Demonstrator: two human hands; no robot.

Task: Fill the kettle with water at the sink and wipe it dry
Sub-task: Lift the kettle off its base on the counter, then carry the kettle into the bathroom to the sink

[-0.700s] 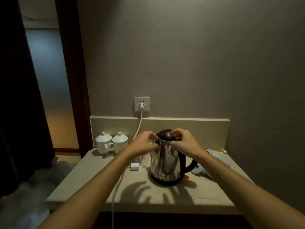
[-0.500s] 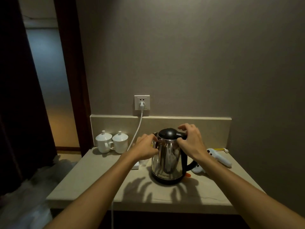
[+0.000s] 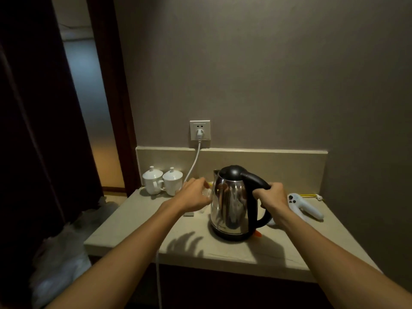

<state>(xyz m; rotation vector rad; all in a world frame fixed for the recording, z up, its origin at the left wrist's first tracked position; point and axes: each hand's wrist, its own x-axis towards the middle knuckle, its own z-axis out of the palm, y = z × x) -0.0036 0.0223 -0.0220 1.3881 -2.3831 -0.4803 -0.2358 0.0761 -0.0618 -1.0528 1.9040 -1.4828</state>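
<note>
Dim grey wall, beige counter, dark doorway

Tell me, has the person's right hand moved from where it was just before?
Yes. The right hand has moved off the black lid, rightward and down, and now grips the handle. Judged against the wall socket, the kettle itself has not shifted.

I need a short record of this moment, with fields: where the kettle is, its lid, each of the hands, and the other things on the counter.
kettle: steel kettle upright on the counter; no sink in view
lid: black lid, closed
right hand: right hand grips the black handle
left hand: left hand relaxed beside the kettle's left side; contact unclear
other things: two white lidded cups back left; white controller right; white cable plugged into the wall socket
</note>
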